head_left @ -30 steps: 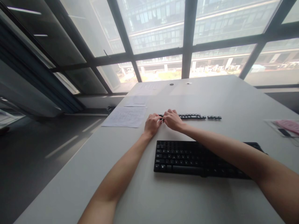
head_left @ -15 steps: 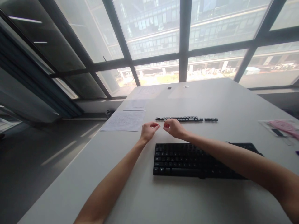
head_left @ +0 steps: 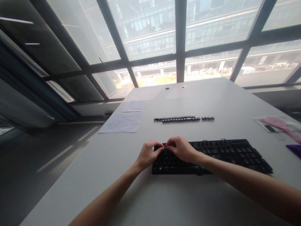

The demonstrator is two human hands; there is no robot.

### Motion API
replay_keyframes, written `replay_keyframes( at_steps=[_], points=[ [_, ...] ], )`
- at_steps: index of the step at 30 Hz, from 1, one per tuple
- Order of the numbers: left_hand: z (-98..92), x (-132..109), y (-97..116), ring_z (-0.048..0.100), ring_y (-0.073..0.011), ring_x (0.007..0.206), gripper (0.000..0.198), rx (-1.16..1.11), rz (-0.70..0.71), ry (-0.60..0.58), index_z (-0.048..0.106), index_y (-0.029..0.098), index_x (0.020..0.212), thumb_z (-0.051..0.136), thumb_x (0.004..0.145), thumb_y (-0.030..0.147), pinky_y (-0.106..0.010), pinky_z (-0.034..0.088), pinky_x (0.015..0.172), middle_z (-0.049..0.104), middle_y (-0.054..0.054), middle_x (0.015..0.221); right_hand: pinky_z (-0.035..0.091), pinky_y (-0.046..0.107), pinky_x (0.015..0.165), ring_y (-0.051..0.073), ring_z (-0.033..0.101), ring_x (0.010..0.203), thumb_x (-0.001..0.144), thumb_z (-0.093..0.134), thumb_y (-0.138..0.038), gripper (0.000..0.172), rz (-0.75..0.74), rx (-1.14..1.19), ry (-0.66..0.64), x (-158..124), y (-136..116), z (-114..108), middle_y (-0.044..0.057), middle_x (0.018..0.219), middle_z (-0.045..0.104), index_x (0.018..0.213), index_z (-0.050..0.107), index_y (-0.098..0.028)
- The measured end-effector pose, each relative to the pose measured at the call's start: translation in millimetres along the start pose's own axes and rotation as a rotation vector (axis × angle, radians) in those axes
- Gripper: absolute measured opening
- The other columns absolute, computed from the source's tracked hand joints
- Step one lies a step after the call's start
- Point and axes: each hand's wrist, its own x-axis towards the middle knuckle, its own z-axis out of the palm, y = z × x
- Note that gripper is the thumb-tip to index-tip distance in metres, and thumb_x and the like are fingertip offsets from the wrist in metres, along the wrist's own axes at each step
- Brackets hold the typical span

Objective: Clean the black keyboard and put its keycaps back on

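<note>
1. Black keyboard (head_left: 218,150) lies on the worktop (head_left: 164,201) under the left hand (head_left: 146,153) and right hand (head_left: 182,149), running toward 3 o'clock from them.
2. Hands come nearly tip to tip over the keyboard's 10 o'clock corner. Each grip looks narrow, likely for fine control; from my remote feed I can't tell if either is fully closed or holding anything.
3. Loose keycaps (head_left: 181,118) at 12 to 1 o'clock, lined up, presumably to keep order.
4. Containers: maybe the clear packet (head_left: 256,121) just before 3 o'clock; pink item (head_left: 278,123) in or on it, unclear.
</note>
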Motion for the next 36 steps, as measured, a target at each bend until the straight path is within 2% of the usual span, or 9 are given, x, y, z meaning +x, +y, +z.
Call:
replay_keyframes(
  at_steps=[9, 16, 23, 30, 36],
  points=[
    [-1.7, -1.2, 0.0, 0.07, -0.0202, 0.088, 0.007, 0.0, 0.012, -0.002, 0.076, 0.022, 0.083, 0.069, 0.084, 0.021, -0.031, 0.052, 0.086, 0.077, -0.002, 0.089, 0.041, 0.027, 0.071, 0.018, 0.063, 0.076, 0.084, 0.067, -0.01, 0.011, -0.047, -0.06, 0.027, -5.1, 4.0, 5.3, 0.004, 0.079, 0.073, 0.08, 0.074, -0.018],
    [0.7, -0.4, -0.1, 0.07, -0.0189, 0.086, 0.011, 0.017, 0.116, -0.012, 0.074, 0.021, 0.085, 0.066, 0.086, 0.015, -0.031, 0.052, 0.084, 0.076, -0.002, 0.089, 0.041, 0.027, 0.073, 0.018, 0.062, 0.077, 0.085, 0.066, -0.009, 0.013, -0.074, -0.105, 0.039, -3.4, 5.3, 7.9, 0.005, 0.08, 0.072, 0.08, 0.074, -0.017],
    [3.2, -2.2, -4.2, 0.069, -0.0184, 0.085, 0.012, 0.033, 0.158, -0.002, 0.074, 0.022, 0.087, 0.065, 0.087, 0.013, -0.031, 0.053, 0.083, 0.075, -0.002, 0.09, 0.041, 0.026, 0.072, 0.017, 0.061, 0.076, 0.086, 0.066, -0.008, 0.013, -0.078, -0.11, 0.061, -4.5, 6.9, 9.7, 0.005, 0.081, 0.07, 0.079, 0.073, -0.017],
    [6.9, -5.5, -5.2, 0.07, -0.0181, 0.088, 0.012, 0.039, 0.201, 0.023, 0.074, 0.022, 0.086, 0.064, 0.09, 0.016, -0.03, 0.053, 0.083, 0.075, -0.004, 0.095, 0.04, 0.024, 0.07, 0.015, 0.057, 0.073, 0.089, 0.061, -0.008, 0.017, -0.162, -0.151, 0.062, -8.2, 14.7, 18.3, 0.004, 0.081, 0.064, 0.078, 0.07, -0.016],
    [3.8, -8.3, 1.8, 0.069, -0.0187, 0.089, 0.017, 0.059, 0.203, -0.035, 0.074, 0.021, 0.088, 0.058, 0.094, 0.019, -0.031, 0.054, 0.085, 0.074, -0.006, 0.096, 0.039, 0.025, 0.068, 0.013, 0.052, 0.071, 0.093, 0.057, -0.009, 0.024, -0.237, -0.174, 0.07, -10.7, 13.8, 18.7, 0.002, 0.078, 0.058, 0.071, 0.064, -0.016]
  ],
)
